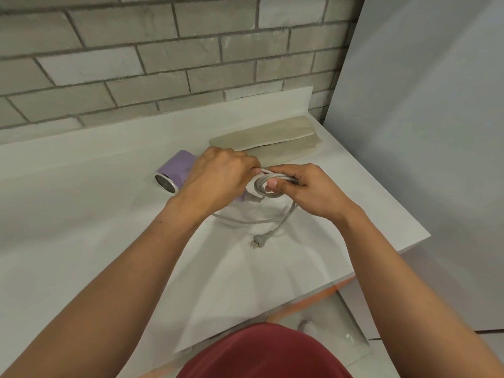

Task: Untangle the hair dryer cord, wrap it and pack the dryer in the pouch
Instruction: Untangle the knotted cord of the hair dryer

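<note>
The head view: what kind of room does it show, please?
Probably a bathroom or washroom. A grey brick-tiled wall runs behind a plain white counter, and a purple hair dryer lies on it beside a beige pouch.

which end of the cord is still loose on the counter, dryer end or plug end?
The plug end: it lies free on the counter, untouched. The dryer end is coiled in loops held by the right hand beside the left hand.
</note>
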`<move>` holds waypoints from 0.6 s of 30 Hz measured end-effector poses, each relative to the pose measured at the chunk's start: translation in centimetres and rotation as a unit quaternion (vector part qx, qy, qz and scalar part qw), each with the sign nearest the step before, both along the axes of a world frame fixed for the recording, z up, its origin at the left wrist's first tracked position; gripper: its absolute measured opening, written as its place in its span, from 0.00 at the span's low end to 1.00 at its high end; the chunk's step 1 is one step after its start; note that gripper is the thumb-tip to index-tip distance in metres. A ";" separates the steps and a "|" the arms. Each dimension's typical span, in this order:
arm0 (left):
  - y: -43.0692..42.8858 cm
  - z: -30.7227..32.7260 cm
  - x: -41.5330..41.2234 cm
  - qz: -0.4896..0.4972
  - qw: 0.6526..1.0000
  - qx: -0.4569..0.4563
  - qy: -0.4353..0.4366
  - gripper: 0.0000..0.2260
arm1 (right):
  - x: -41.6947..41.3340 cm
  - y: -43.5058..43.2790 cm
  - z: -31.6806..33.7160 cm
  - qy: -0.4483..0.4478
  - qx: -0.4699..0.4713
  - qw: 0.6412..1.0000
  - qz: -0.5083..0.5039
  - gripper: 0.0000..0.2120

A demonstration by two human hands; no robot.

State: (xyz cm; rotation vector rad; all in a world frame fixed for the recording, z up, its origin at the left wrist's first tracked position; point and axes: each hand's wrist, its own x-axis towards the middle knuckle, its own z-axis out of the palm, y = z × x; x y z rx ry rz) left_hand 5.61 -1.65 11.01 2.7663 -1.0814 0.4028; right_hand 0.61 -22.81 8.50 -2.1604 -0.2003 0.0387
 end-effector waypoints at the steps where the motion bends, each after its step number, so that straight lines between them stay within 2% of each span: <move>1: 0.1 -0.2 0.0 0.015 1.000 -0.023 -0.008 0.15 | 0.0 -0.2 -0.1 -0.002 0.007 1.000 -0.009 0.12; 3: 0.3 -0.4 -0.4 0.064 0.990 -0.126 0.027 0.12 | 0.1 -0.5 -0.3 -0.003 0.023 0.999 -0.027 0.11; 5: 0.7 -0.2 -0.7 0.119 0.962 -0.235 0.069 0.10 | 0.1 -0.9 -0.2 -0.004 0.025 0.999 -0.037 0.10; 7: 1.4 0.0 -0.6 0.161 0.944 -0.274 0.087 0.10 | 0.1 -1.1 -0.2 -0.004 0.029 0.999 -0.038 0.09; 8: 1.8 -0.1 -0.3 0.167 0.944 -0.267 0.095 0.10 | 0.1 -1.2 0.0 0.000 0.036 0.999 -0.035 0.08; 11: 2.3 -0.4 0.4 0.165 0.964 -0.169 0.119 0.12 | 0.1 -1.1 0.2 0.010 0.028 0.999 -0.017 0.08; 13: 2.1 -0.5 0.6 0.116 0.982 -0.118 0.088 0.18 | 0.0 -0.9 0.3 0.013 0.015 1.000 0.002 0.08; 15: 1.3 -0.3 0.8 0.024 0.995 -0.075 0.062 0.25 | 0.0 -0.8 0.5 0.014 0.010 1.000 0.017 0.06; 16: 0.9 -0.4 1.0 -0.020 0.997 -0.049 0.056 0.24 | 0.0 -0.7 0.5 0.014 0.013 1.000 0.021 0.06; 18: -0.1 -0.3 1.1 -0.046 0.999 -0.003 0.025 0.16 | 0.1 -0.6 0.6 0.009 0.016 1.000 0.022 0.07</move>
